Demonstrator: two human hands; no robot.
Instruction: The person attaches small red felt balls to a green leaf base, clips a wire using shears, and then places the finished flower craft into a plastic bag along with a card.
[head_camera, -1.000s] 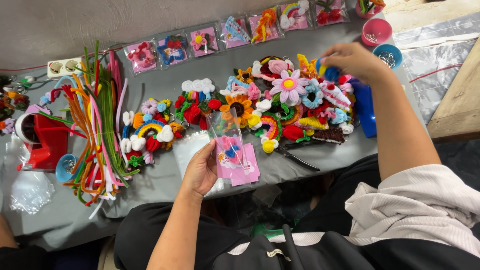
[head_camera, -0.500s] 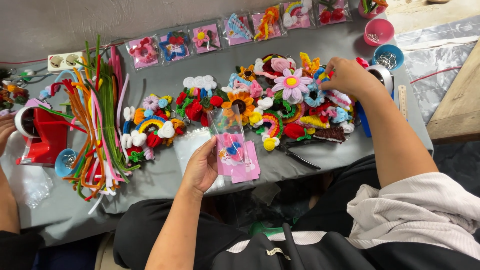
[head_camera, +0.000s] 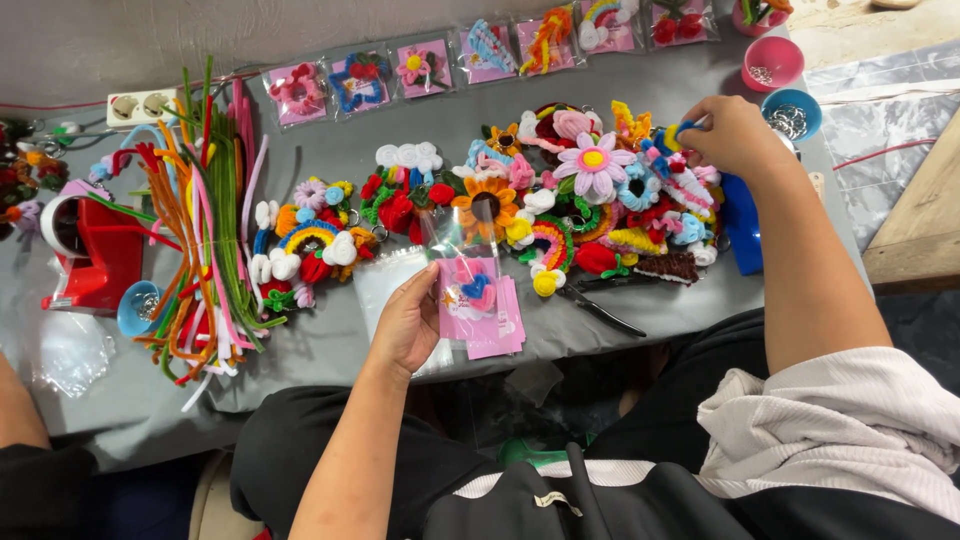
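Now the grey bench (head_camera: 330, 350) carries a heap of pipe-cleaner flowers (head_camera: 560, 200); the left hand (head_camera: 405, 325) grips a clear packet with a pink card (head_camera: 478, 300) near, while the right hand (head_camera: 728, 135) pinches a blue piece (head_camera: 683, 129) far right

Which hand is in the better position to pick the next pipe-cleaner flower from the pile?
The right hand, probably. It is already at the far right of the pile of pipe-cleaner flowers, fingers pinching a small blue piece. The left hand rests on the pink backing cards at the table's near edge.
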